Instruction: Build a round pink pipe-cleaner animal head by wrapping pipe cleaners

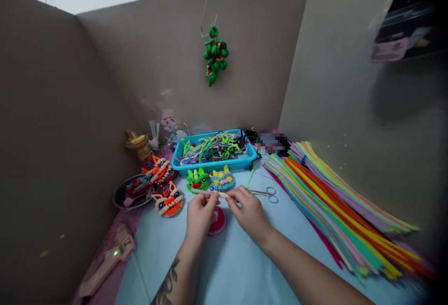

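Observation:
Between my two hands runs a pale pipe cleaner (206, 192), its free end sticking out to the left. My left hand (202, 209) pinches it near the middle, fingertips pressed together. Close beside, my right hand (248, 209) pinches its right end. Under the hands lies a round red and pink piece (218, 221), partly hidden by my left hand. Just beyond the fingers sit a green lion-head figure (198, 180) and a light blue one (222, 180). Scissors (268, 194) lie to the right of my right hand.
A blue tray (213, 162) of pipe cleaner scraps stands behind. Bundles of coloured pipe cleaners (336, 207) cover the right side. Orange lion heads (170, 201), a round dish (119, 197) and a pink glue gun (110, 260) are left. A green ornament (215, 55) hangs on the partition.

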Tool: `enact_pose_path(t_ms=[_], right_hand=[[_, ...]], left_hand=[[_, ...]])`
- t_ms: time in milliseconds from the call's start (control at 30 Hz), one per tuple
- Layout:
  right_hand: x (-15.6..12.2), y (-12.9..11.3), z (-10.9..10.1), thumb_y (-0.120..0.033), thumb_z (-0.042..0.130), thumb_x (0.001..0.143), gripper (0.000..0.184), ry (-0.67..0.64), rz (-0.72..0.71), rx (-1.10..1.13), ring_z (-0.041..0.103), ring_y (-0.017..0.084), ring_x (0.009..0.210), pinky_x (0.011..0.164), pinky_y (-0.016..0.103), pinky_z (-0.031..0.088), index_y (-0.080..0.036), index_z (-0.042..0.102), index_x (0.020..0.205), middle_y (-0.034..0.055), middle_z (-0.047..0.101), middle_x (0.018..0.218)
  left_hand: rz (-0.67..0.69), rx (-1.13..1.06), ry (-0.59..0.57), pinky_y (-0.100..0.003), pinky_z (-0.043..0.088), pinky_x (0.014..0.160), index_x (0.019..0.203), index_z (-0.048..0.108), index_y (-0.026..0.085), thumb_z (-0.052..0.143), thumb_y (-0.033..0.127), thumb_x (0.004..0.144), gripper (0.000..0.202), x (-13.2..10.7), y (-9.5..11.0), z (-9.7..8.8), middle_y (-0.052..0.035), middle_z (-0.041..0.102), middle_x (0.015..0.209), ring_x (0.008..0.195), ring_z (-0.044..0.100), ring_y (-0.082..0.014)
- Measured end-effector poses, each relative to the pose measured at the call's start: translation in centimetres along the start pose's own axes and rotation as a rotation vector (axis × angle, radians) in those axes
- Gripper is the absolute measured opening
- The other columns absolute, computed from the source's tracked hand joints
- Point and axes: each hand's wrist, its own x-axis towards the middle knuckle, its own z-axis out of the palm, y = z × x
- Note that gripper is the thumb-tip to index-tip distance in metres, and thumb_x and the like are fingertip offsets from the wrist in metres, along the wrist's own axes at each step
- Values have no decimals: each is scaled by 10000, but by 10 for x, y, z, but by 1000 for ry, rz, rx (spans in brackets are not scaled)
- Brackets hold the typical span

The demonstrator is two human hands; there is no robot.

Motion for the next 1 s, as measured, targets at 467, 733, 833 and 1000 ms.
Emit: enact_pose_path(t_ms=[467, 733, 833, 1000], right_hand=[[2, -6, -4, -137, 516, 811, 100, -43, 93, 212, 557, 173, 764, 683, 270, 425, -194, 597, 825, 35, 596, 791], [2, -3, -4, -172, 499, 859, 122, -43, 104, 214, 543, 158, 726, 647, 251, 389, -193, 598, 790, 21, 578, 755], [2, 0, -4, -174, 493, 861, 146, -47, 127, 208, 549, 159, 715, 636, 249, 382, -189, 609, 775, 20, 585, 731], [2, 2, -3, -175, 463, 868, 197, -71, 149, 225, 568, 161, 698, 619, 245, 385, -182, 616, 744, 24, 611, 706]], left_hand=[[94, -40, 55, -237, 449, 577, 829, 666, 115, 653, 370, 708, 282, -1, 3, -2, -38, 651, 675, 630, 590, -149], [77, -72, 28, -235, 431, 575, 804, 679, 117, 679, 391, 678, 302, 1, 5, -2, -33, 657, 661, 618, 589, -148], [53, -124, -17, -226, 431, 578, 840, 677, 128, 677, 398, 681, 313, 3, 4, -4, -26, 652, 661, 635, 591, -145], [106, -147, -55, -222, 439, 630, 905, 678, 152, 695, 357, 682, 303, 7, 2, -7, -33, 679, 787, 699, 590, -138]])
